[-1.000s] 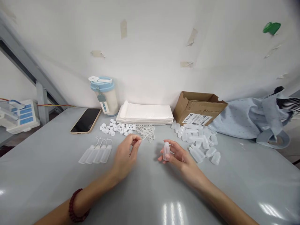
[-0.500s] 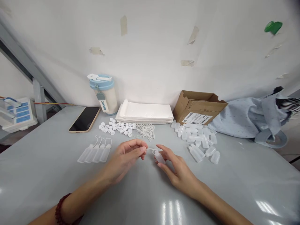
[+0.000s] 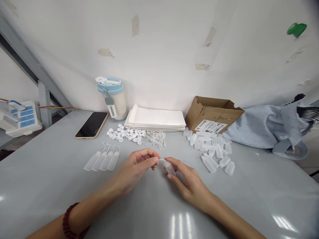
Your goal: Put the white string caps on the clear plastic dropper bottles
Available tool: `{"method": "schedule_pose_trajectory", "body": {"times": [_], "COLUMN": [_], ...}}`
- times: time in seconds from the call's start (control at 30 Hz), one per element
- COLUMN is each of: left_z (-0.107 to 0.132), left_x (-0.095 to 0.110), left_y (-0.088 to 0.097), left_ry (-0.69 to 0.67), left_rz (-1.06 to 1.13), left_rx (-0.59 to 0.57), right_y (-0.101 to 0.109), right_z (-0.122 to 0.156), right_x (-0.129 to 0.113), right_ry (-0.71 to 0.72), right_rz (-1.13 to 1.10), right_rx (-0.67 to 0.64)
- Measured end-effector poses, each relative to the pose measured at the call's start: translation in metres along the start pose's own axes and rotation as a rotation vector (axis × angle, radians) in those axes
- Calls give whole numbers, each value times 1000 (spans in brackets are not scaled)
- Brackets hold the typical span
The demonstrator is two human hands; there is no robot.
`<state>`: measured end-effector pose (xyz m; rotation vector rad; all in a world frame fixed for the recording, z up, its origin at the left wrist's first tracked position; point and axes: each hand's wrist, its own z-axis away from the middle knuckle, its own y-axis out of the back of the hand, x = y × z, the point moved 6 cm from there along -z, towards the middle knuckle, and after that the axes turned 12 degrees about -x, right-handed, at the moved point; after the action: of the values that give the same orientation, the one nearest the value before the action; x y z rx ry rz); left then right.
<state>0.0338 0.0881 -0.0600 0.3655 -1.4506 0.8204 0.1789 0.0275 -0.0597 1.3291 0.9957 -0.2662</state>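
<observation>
Between thumb and fingers, my right hand [image 3: 185,177] grips a small translucent plastic bottle [image 3: 170,168], tilted above the grey table. A thin white strap [image 3: 161,160] runs from the bottle's neck to my left hand [image 3: 142,167], whose thumb and forefinger pinch its other end. Several bottles [image 3: 102,161] with straps on their necks lie in a row left of my left hand. Loose white caps [image 3: 126,133] and a tangle of straps [image 3: 157,138] lie beyond my hands. To the right is a heap of bottles [image 3: 211,146] without straps.
A phone [image 3: 91,125], a tumbler [image 3: 114,99] and a stack of white padded envelopes [image 3: 157,119] stand along the back. Behind the bottle heap is an open cardboard box [image 3: 214,114], with a light blue cloth bag [image 3: 264,126] beside it. A white device with blue labels [image 3: 23,118] sits far left.
My left hand has come closer to my right, and less of the strap shows between them. The right forefinger has lowered towards the bottle's neck. The whole view has shifted slightly.
</observation>
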Motion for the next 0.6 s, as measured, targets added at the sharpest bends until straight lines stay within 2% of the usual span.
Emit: {"method": "schedule_pose_trajectory", "body": {"times": [0.17, 0.3, 0.47, 0.6], "left_z": [-1, -1, 4, 8], "left_x": [1, -1, 8, 12], "left_y": [-1, -2, -14, -23], "left_ry": [-46, -31, -255, -427], "left_rz": [-5, -227, -688, -892], "left_rx": [0, 6, 29, 27], "right_y": [2, 2, -1, -4], "right_z": [-1, -2, -1, 0], "right_x": [0, 0, 4, 8], "right_ry": [-49, -86, -164, -221], "right_rz": [-117, -299, -434, -525], "right_rx": [-7, 8, 33, 36]}}
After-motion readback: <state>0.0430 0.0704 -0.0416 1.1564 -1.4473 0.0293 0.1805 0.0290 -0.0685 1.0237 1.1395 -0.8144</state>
